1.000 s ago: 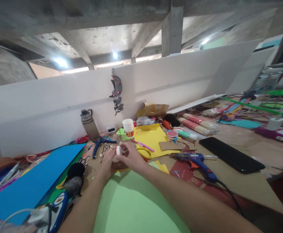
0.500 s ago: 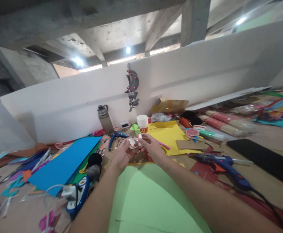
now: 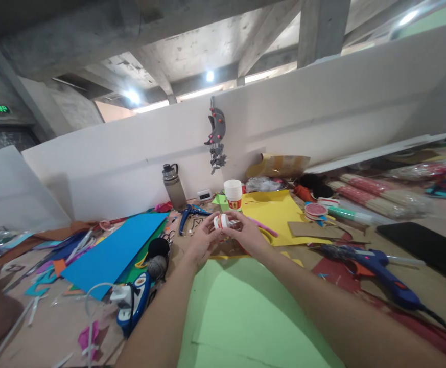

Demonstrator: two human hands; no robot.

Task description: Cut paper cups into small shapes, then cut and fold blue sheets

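**Left hand [image 3: 203,240] and right hand [image 3: 249,236] meet on a small, round, white piece with a red band [image 3: 220,221]**

The piece is held up at the middle of the view, above the cluttered brown bench [image 3: 60,327]. Both grips are pinching: the left thumb and fingers clasp its left side, the right thumb and fingertips press its right side. The fingers hide part of it.

Taking the piece as the clock's centre, a white paper cup with a red-and-gold band [image 3: 233,193] stands upright at 1 o'clock, just beyond the fingers. A grey translucent bottle with a dark lid [image 3: 175,191] stands at 10. A bright blue flat sheet [image 3: 117,248] lies at 9, a yellow sheet [image 3: 280,210] at 3, and a pale green sheet [image 3: 253,317] at 6, between the forearms. A blue glue gun with a black cord [image 3: 393,283] lies toward 4.
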